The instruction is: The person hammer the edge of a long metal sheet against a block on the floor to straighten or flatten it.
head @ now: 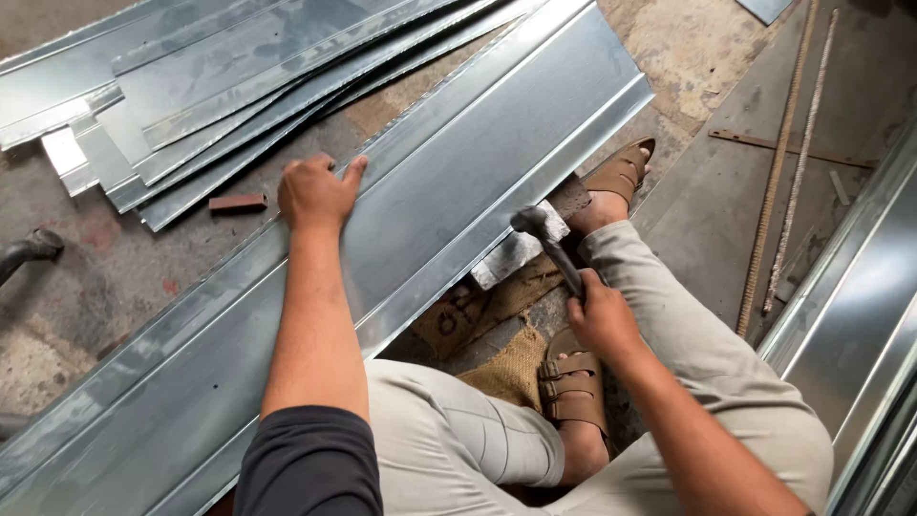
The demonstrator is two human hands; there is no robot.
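A long galvanised metal sheet (458,182) with folded edges lies diagonally across the floor. My left hand (317,191) presses flat on its far edge, fingers curled over the rim. My right hand (600,315) grips the dark handle of a hammer (546,239), whose head sits just above the sheet's near folded edge. A steel block (513,256) lies under that edge, below the hammer head. My legs in beige trousers and brown sandals are bent beside the sheet.
Several more folded metal sheets (210,76) are stacked at the upper left. A burlap sack (506,368) lies under my feet. Threaded rods (783,162) lie on the floor at right, next to another shiny sheet (860,315). A small brick piece (237,203) sits nearby.
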